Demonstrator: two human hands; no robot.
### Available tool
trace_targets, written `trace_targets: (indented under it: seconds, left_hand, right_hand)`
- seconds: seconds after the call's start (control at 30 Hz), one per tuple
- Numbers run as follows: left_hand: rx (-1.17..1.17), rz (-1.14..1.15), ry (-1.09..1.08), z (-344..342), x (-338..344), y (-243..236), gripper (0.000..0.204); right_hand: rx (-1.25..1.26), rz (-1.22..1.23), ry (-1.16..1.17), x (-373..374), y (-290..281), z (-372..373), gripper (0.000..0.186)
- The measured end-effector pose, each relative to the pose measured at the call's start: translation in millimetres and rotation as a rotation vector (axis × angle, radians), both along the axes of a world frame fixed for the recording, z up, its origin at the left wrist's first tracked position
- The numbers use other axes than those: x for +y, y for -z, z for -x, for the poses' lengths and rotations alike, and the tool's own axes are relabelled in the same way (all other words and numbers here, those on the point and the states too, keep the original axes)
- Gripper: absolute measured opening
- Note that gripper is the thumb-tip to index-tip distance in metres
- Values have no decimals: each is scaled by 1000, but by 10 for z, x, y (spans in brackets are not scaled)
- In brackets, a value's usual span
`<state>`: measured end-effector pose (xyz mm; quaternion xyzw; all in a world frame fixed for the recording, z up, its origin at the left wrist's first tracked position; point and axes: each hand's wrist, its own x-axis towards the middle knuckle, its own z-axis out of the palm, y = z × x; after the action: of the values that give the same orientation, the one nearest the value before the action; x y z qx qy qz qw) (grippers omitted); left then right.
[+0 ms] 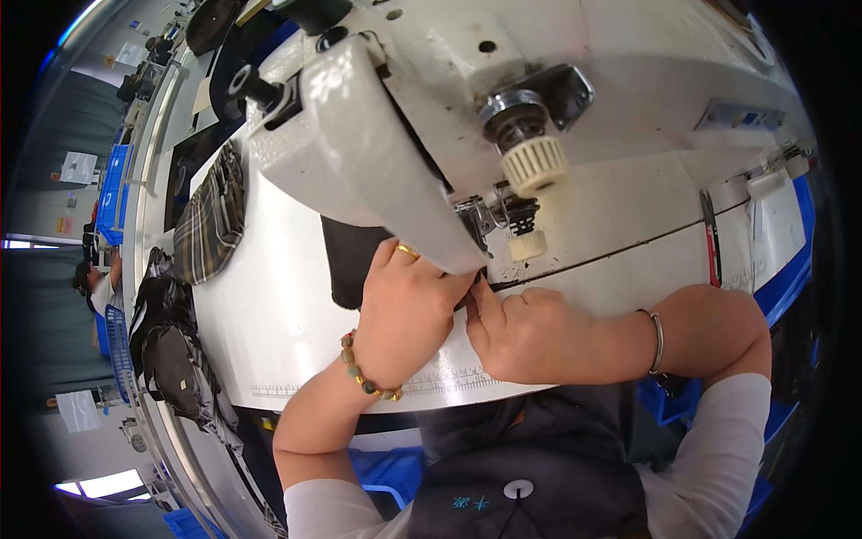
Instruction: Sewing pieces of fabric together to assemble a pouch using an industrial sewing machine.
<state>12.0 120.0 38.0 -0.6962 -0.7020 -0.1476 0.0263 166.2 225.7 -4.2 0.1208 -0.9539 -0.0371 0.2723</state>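
Note:
A white sewing machine [359, 135] fills the upper middle, its needle area partly hidden behind its own head cover. Under it a dark fabric piece [346, 260] lies flat on the white table. My left hand [404, 301], wearing a ring and a bead bracelet, rests over this piece with its fingers curled in toward the needle area. Coming from the other side, my right hand [530, 332] is closed, thumb and forefinger pinched at the dark edge there. The fingertips of both hands nearly meet, and the machine head partly covers them.
Plaid fabric pieces [211, 220] lie at the table's left edge, beside a heap of dark cloth [175, 359]. A red-and-black slim tool [712, 242] lies at right. Blue bins [669, 400] stand below the table. Another person [99, 283] is far left.

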Motion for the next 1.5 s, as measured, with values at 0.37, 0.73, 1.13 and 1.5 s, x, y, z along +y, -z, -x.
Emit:
trace_targets:
  seconds: [0.37, 0.73, 1.13, 1.5]
  left_hand:
    - [-3, -84, -17, 175, 71, -57, 28]
    - [-95, -211, -38, 243, 139, 88, 24]
    - [69, -101, 9, 124, 54, 65, 28]
    - [10, -88, 17, 105, 53, 56, 23]
  right_hand:
    - [-12, 110, 24, 157, 62, 156, 21]
    - [-50, 107, 14, 158, 8, 114, 24]
    - [-80, 111, -43, 112, -16, 54, 27]
    - [-65, 160, -69, 114, 13, 82, 28]
